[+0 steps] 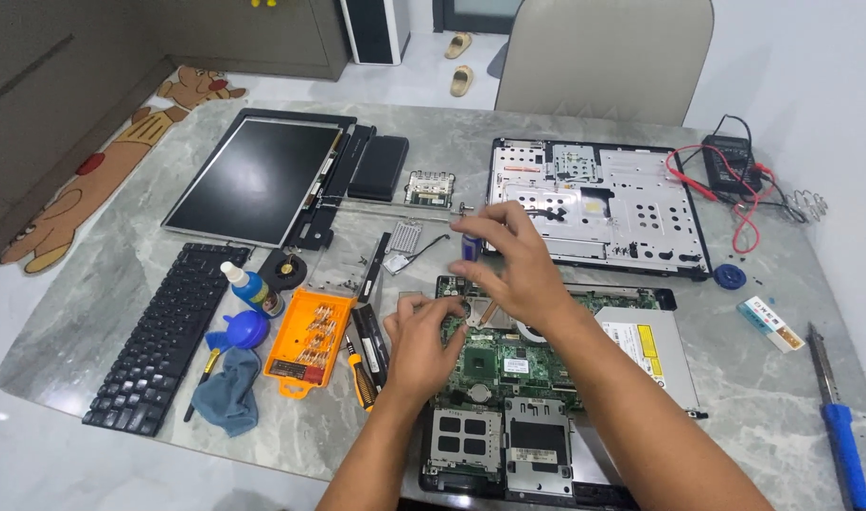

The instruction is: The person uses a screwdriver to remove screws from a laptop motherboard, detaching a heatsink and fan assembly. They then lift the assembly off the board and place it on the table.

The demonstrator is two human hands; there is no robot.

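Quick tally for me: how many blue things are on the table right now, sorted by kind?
Blue-capped bottle: 1
Blue air blower: 1
Blue-grey cloth: 1
Blue-handled tool at the right edge: 1
Small blue round part: 1
Small blue item in the right hand: 1
Total: 6

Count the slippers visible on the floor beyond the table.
2: one slipper near the doorway, the second slipper just below it, beside the chair. Others may be hidden.
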